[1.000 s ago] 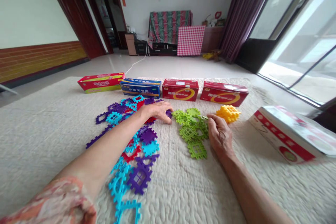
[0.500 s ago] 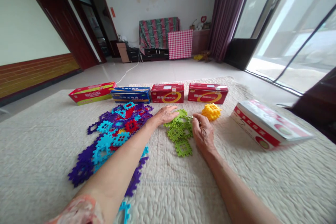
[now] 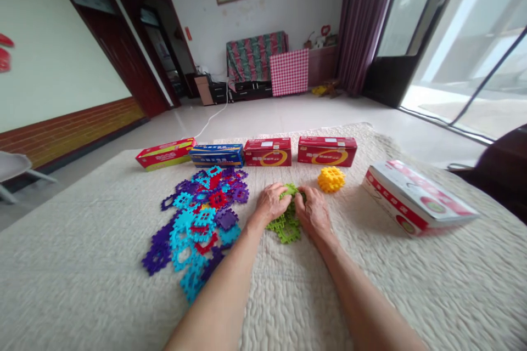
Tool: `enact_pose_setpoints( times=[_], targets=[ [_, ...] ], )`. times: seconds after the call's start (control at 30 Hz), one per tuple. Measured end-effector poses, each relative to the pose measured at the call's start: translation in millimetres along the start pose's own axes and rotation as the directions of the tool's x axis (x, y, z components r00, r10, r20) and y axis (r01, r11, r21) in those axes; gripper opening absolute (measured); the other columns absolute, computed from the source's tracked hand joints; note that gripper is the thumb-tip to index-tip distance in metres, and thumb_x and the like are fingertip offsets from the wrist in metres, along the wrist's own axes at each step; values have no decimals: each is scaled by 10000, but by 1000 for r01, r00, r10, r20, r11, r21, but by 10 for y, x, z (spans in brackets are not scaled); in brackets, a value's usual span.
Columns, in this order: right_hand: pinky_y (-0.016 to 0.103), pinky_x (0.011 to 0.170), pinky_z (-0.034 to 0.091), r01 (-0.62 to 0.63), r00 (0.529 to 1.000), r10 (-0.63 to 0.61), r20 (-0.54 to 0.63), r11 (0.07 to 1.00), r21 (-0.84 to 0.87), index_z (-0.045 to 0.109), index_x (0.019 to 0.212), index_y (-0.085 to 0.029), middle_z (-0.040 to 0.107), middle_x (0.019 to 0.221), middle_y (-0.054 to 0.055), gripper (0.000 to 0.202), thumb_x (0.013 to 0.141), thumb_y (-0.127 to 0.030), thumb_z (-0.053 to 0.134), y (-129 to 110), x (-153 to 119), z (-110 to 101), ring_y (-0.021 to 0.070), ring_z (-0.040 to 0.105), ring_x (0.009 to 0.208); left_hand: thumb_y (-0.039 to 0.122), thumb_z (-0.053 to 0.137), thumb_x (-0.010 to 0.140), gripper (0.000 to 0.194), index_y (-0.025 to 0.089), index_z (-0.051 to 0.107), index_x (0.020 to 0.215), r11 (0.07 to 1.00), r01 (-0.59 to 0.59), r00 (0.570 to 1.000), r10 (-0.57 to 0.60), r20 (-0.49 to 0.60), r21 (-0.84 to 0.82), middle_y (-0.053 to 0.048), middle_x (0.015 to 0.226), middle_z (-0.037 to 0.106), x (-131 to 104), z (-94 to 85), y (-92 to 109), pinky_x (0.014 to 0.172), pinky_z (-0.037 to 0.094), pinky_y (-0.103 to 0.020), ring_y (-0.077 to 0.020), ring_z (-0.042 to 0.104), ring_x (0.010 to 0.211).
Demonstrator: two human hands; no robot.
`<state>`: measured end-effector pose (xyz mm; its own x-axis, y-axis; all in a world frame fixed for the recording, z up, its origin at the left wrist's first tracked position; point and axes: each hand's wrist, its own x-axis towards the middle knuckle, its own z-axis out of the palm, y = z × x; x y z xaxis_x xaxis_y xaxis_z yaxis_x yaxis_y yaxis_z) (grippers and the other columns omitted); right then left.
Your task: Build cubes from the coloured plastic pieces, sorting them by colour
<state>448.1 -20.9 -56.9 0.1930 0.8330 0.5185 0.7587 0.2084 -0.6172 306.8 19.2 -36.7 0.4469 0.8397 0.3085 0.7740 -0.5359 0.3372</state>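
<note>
The hand work at this moment looks like the handling of lime-green, notched plastic lattice pieces (image 3: 289,230), which lie in a small overlapping cluster on the cream quilted cover (image 3: 82,263). The left hand (image 3: 274,203) is narrow, its fingers curled and apparently pinching a green piece (image 3: 289,190) at the far end of the cluster. The right hand (image 3: 316,211) faces it from the other side, thumb and forefinger drawn close on what seems to be green plastic too; whether both hands grip one piece or two, I cannot tell. If notched edges are being fitted, the next move calls for lining up the teeth and pressing evenly, with the loose pieces beneath kept from sliding. A rounded yellow block of notched plastic pieces (image 3: 331,179) sits just beyond the right hand. Beside the left forearm spreads a heap of purple, cyan and red plastic pieces (image 3: 201,217). Past the pieces stand a red-and-lime carton (image 3: 166,154), a blue carton (image 3: 217,156) and two red cartons (image 3: 267,152), with a larger white-and-red box (image 3: 420,197) to the right.
</note>
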Motion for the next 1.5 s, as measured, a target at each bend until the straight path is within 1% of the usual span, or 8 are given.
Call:
enact_pose_setpoints(
  times=[0.23, 0.37, 0.53, 0.73, 1.1, 1.3, 1.4, 1.5],
  targets=[
    [361, 871, 434, 36, 995, -39, 87, 999, 35, 634, 939, -165, 665, 922, 107, 248, 852, -288, 437, -26, -116, -163, 233, 581, 901, 304, 515, 872, 314, 192, 633, 1140, 992, 53, 981, -74, -180, -117, -103, 1264, 616, -352, 4, 168, 1044, 454, -404, -228, 568, 1182],
    [352, 870, 446, 30, 993, -36, 116, 998, 53, 633, 946, -168, 671, 934, 99, 253, 856, -289, 430, -38, -201, -265, 224, 596, 911, 307, 485, 895, 320, 188, 619, 1160, 959, 48, 974, -107, -199, -280, -98, 1237, 643, -436, -40, 217, 1023, 474, -380, -211, 588, 1167],
    [354, 860, 462, -4, 993, -1, 120, 999, 47, 643, 963, -177, 690, 945, 88, 267, 838, -333, 467, -46, -194, -294, 227, 615, 917, 237, 489, 882, 266, 198, 670, 1073, 856, 127, 947, -255, -195, -501, -66, 1084, 718, -403, -36, 220, 905, 525, -300, -177, 668, 995],
    [356, 830, 485, -40, 987, 27, 161, 996, 75, 643, 1039, -181, 705, 958, 82, 333, 794, -383, 543, -73, -196, -314, 223, 643, 887, 206, 571, 820, 226, 171, 703, 999, 776, 84, 910, -315, -269, -625, -62, 969, 740, -345, 53, 192, 837, 522, -243, -158, 686, 881],
    [311, 689, 498, -270, 957, 233, 170, 934, 236, 699, 1000, -178, 725, 844, 55, 396, 697, -430, 666, -115, -238, -415, 179, 632, 701, 273, 490, 878, 269, 172, 723, 966, 703, 195, 866, -451, -217, -684, -84, 932, 751, -299, 45, 179, 812, 519, -257, -184, 697, 896],
    [290, 636, 509, -295, 948, 215, 234, 868, 399, 713, 927, -195, 715, 818, 43, 336, 672, -413, 707, -68, -91, -454, 161, 623, 683, 354, 468, 876, 321, 173, 726, 932, 670, 232, 833, -511, -211, -705, -85, 855, 751, -297, 99, 148, 737, 527, -261, -195, 705, 827],
    [311, 674, 531, -236, 970, 179, 163, 850, 470, 684, 950, -187, 708, 836, 46, 331, 709, -414, 684, -15, -31, -606, 164, 632, 712, 362, 466, 866, 331, 167, 725, 933, 681, 232, 837, -504, -215, -695, -91, 862, 750, -294, 117, 146, 750, 526, -266, -199, 705, 834],
    [336, 709, 537, -100, 991, 119, -55, 957, 273, 654, 910, -194, 683, 836, 41, 232, 756, -366, 637, 131, -39, -833, 170, 625, 733, 366, 463, 857, 337, 169, 725, 939, 684, 228, 843, -495, -211, -693, -96, 887, 750, -289, 133, 153, 751, 527, -264, -204, 704, 857]
  ],
)
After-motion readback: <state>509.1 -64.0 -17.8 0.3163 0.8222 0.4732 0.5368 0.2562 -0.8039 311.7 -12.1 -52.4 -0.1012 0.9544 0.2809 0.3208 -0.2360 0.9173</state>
